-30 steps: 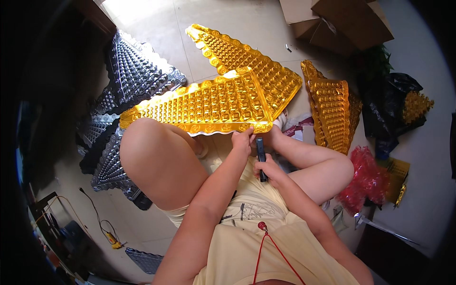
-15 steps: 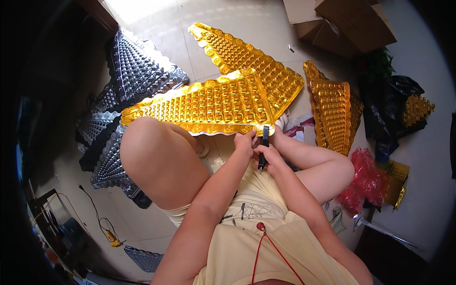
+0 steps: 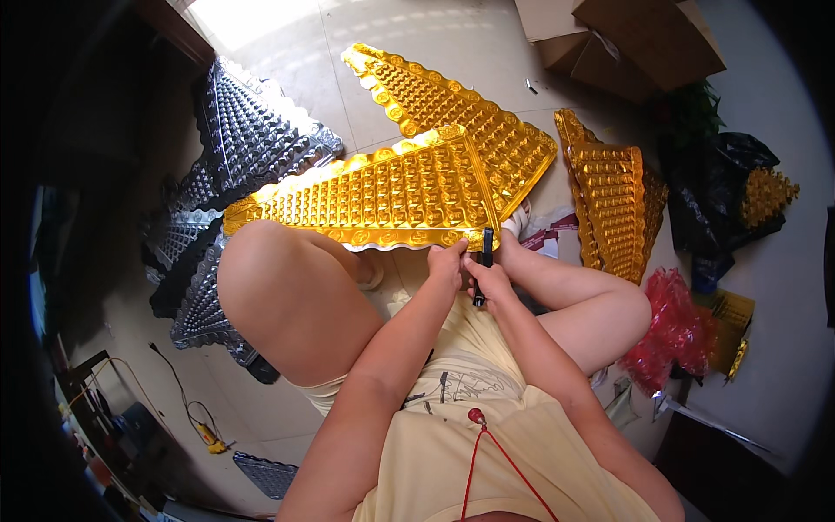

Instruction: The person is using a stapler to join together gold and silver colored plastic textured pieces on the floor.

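A shiny gold embossed foil panel (image 3: 374, 193), triangular with scalloped edges, lies across my raised knee and in front of me. My left hand (image 3: 446, 264) pinches its near edge close to the right corner. Closed around a black stapler (image 3: 487, 245) is my right hand (image 3: 492, 280). The stapler's jaws sit at the panel's near right corner; whether they are pressed together I cannot tell. A second gold panel (image 3: 474, 109) extends behind the first, partly covered by it.
Silver embossed panels (image 3: 261, 130) lie on the floor at left. Another gold piece (image 3: 613, 204) stands at right, near a black plastic bag (image 3: 726, 187) and red plastic wrap (image 3: 665, 335). Cardboard boxes (image 3: 644, 43) are at the far right. A cord with a yellow part (image 3: 209, 438) lies lower left.
Almost nothing differs. The stapler and my right hand have shifted very slightly, and the whole view has moved a little. Both hands keep their hold.
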{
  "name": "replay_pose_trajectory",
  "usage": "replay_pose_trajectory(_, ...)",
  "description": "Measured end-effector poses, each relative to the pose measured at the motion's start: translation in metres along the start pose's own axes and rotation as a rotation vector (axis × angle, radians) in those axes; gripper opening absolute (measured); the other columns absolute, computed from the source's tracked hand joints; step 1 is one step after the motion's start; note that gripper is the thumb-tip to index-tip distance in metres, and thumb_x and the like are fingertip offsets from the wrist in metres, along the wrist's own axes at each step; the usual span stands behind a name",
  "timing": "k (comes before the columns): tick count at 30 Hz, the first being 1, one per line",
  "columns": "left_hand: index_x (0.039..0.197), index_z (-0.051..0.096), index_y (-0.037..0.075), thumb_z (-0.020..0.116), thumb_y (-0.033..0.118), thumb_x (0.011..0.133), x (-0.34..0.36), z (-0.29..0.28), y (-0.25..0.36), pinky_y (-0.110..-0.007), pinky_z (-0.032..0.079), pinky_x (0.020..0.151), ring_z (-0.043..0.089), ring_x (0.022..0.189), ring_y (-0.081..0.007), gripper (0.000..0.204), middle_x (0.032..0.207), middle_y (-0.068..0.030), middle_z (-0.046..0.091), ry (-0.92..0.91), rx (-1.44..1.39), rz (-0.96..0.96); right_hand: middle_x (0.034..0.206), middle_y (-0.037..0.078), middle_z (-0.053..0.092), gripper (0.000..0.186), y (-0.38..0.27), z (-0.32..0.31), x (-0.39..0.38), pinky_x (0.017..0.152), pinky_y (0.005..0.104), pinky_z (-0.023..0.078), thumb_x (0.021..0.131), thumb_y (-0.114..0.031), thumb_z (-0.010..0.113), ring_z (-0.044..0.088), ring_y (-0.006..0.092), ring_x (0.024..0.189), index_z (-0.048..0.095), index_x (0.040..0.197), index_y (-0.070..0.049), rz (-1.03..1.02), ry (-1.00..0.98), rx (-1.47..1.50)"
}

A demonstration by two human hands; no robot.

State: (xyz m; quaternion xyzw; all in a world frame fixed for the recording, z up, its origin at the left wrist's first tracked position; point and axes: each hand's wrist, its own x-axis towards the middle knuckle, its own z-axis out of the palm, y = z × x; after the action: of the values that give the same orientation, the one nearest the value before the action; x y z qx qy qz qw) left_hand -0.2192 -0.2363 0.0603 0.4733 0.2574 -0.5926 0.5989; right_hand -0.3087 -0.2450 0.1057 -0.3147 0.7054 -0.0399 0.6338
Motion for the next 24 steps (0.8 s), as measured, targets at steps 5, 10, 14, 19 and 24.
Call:
replay_pose_trajectory(5,0.085,0.051,0.001,0.061,-0.004,0.077,-0.005,0.006,0.000,-0.028,0.044,0.045,0.055,0.055,-0.0168,0.013,0.074,-0.0075,0.058,0.015,-0.011,-0.013,0.066,-0.002,0.049,0.015,0.005,-0.002,0.006,0.045,0.0233,0.044,0.081,-0.025,0.062,0.047,0.0081,0.055,0.055,0.086,-0.012,-0.019,-0.002,0.047)
replay_pose_trajectory(10,0.089,0.047,0.001,0.062,-0.004,0.076,0.011,-0.012,-0.006,-0.030,0.047,0.048,0.058,0.060,-0.0189,0.021,0.077,-0.0097,0.058,-0.007,0.077,-0.047,0.064,-0.001,0.050,0.021,0.003,0.000,0.001,0.041,0.0241,0.040,0.079,-0.024,0.065,0.046,0.0089,0.050,0.052,0.082,-0.008,0.030,-0.064,0.174)
replay_pose_trajectory(14,0.092,0.043,0.002,0.063,-0.002,0.076,0.012,-0.010,-0.011,-0.029,0.050,0.050,0.059,0.063,-0.0189,0.026,0.081,-0.0111,0.057,-0.048,0.006,0.008,0.059,-0.001,0.046,0.023,0.008,-0.005,0.005,0.038,0.0248,0.037,0.079,-0.024,0.064,0.042,0.0093,0.044,0.048,0.077,-0.008,-0.031,0.022,0.074)
replay_pose_trajectory(19,0.099,0.046,0.001,0.059,0.006,0.080,0.028,-0.030,-0.001,-0.027,0.054,0.059,0.060,0.074,-0.0189,0.023,0.090,-0.0075,0.057,-0.007,0.022,-0.014,0.051,0.000,0.042,0.025,0.009,-0.012,0.012,0.034,0.0258,0.033,0.078,-0.024,0.064,0.037,0.0100,0.036,0.046,0.073,-0.007,-0.122,0.089,-0.128)
replay_pose_trajectory(24,0.095,0.051,-0.001,0.056,0.008,0.082,0.032,-0.030,0.021,-0.031,0.056,0.056,0.062,0.067,-0.0201,0.017,0.085,-0.0097,0.060,0.240,-0.152,0.098,0.056,0.001,0.045,0.024,0.021,-0.039,0.045,0.036,0.0261,0.036,0.077,-0.020,0.064,0.042,0.0109,0.041,0.048,0.085,-0.004,-0.274,0.229,-0.462)
